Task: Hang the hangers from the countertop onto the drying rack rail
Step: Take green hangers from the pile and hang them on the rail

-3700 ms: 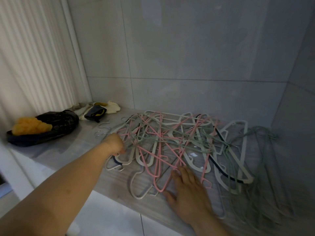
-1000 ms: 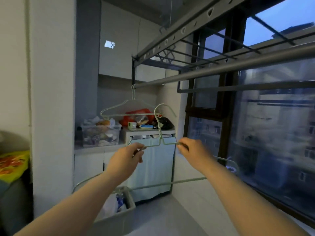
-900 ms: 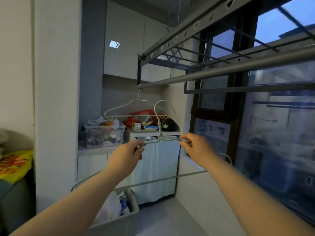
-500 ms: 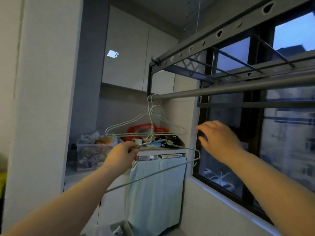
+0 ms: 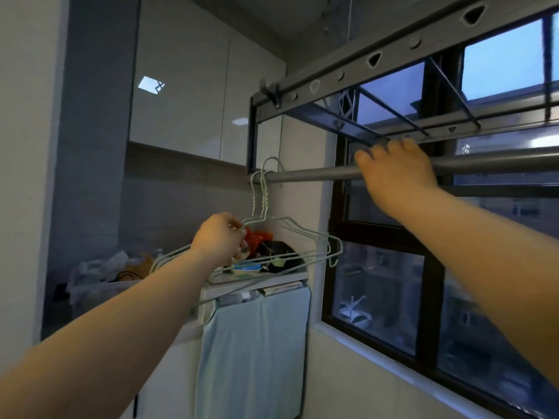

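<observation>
- A pale tub (image 5: 90, 293) stands well below the rail (image 5: 314, 174), off to its left, and holds crumpled white bags (image 5: 101, 269).
- On the counter (image 5: 257, 279) under the rail's left end sits a small blue dish (image 5: 246, 269). Its contents cannot be made out. Red and black items lie just behind it.
- A pale blue towel (image 5: 254, 343) hangs down from the counter's front edge.
- The rail's left end meets the dark upright of the rack frame (image 5: 252, 134), so the hooks sit hard against that end.
- A bare stretch of rail runs from the hooks to the right hand (image 5: 396, 172).
- The window (image 5: 378, 297) lies close behind and below the rail.
- The pale green wire hangers (image 5: 302, 234) hang at the rail's left end, with at least two hooks over it.
- Their necks stand upright beneath the rail. Their long axis runs left to right in the view, close to level.
- The left hand (image 5: 222, 237) is below the rail, fingers curled around the hangers' left shoulder wires just beside the necks.
- The right hand rests on top of the rail, fingers spread and laid across it. The thumb is hidden.
</observation>
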Action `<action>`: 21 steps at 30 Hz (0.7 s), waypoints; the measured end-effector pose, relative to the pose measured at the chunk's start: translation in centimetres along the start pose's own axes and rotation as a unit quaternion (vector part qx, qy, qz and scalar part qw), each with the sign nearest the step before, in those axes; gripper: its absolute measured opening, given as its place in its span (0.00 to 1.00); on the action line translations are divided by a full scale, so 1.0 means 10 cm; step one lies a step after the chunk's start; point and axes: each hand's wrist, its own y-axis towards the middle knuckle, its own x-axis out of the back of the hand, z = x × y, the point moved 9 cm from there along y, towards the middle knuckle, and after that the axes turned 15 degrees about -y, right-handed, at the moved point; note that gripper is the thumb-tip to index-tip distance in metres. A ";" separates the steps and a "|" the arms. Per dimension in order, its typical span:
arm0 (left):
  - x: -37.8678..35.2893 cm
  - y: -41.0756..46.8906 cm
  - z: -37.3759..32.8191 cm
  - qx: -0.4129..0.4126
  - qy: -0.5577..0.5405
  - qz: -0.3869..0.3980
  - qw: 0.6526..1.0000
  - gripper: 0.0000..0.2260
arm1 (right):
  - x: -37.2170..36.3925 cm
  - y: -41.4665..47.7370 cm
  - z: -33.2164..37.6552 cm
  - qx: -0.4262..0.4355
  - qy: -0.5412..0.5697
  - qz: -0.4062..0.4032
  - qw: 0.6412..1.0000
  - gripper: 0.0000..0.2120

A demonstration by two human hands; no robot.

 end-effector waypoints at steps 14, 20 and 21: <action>-0.42 0.56 0.02 -0.007 0.027 -0.011 1.000 0.12 | -0.22 0.00 -0.08 -0.011 0.007 -0.012 1.000 0.17; -0.61 0.62 0.17 0.024 0.000 0.011 1.000 0.09 | -0.23 -0.03 -0.05 0.002 0.006 -0.042 0.999 0.20; -0.62 0.63 0.20 0.033 -0.017 0.011 0.999 0.08 | -0.23 -0.05 -0.04 0.008 0.002 -0.045 0.999 0.21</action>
